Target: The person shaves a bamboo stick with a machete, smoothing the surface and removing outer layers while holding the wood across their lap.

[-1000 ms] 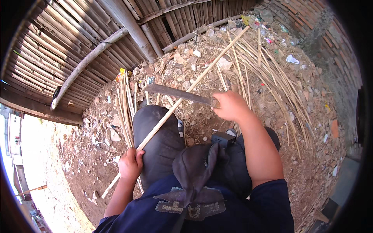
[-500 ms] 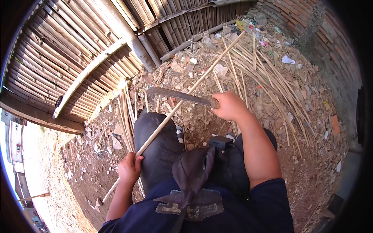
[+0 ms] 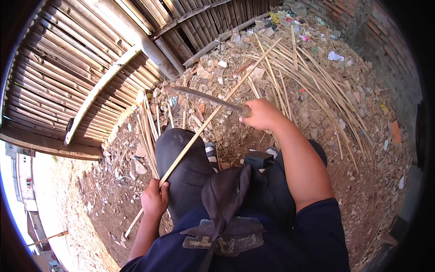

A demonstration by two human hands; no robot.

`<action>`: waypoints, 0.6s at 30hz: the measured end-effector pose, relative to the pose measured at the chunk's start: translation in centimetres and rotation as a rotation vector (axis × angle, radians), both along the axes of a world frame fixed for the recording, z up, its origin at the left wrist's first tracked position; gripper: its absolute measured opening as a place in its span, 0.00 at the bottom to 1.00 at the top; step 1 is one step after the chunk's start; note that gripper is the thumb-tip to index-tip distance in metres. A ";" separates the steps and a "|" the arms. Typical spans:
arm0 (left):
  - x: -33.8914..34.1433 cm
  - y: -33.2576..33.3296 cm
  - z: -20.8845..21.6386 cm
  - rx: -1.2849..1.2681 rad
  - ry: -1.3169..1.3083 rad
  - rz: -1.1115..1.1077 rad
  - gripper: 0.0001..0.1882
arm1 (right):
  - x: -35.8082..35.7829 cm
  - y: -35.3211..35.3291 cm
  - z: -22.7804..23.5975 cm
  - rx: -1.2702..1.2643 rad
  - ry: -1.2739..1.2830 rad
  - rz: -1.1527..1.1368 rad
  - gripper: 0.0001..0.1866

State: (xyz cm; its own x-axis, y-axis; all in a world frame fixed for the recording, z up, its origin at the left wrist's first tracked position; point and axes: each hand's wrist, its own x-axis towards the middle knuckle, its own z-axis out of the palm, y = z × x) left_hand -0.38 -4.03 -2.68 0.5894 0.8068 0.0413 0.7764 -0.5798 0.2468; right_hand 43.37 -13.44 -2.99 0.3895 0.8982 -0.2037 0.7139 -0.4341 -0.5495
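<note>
Left of the long pale strip [image 3: 208, 122] lie several thin strips [image 3: 148, 145], near its lower part. The left hand [image 3: 155, 198] grasps the long pale strip toward its lower end; from there its long axis slants up and rightward, across the left knee [image 3: 174, 140]. The machete [image 3: 199, 93] crosses the strip; whether they touch, I cannot tell. Right of the strip, the right hand [image 3: 259, 113] clasps the handle [image 3: 246, 111], nearer that crossing than the left hand.

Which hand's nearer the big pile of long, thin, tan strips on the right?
Right: the right hand appears at the left edge of the pile; the left hand is farther off, beside the left thigh.
</note>
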 end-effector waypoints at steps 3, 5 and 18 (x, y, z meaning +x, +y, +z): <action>-0.4 0.6 -0.5 -0.011 -0.005 -0.007 0.18 | -1.7 0.4 1.8 -0.032 -0.037 0.050 0.21; -0.7 1.1 -0.9 -0.044 0.010 0.002 0.19 | -1.6 0.4 1.7 -0.082 -0.060 0.100 0.21; -0.2 3.2 -1.3 -0.155 -0.034 -0.038 0.24 | 0.9 0.2 -2.8 0.171 0.141 -0.095 0.17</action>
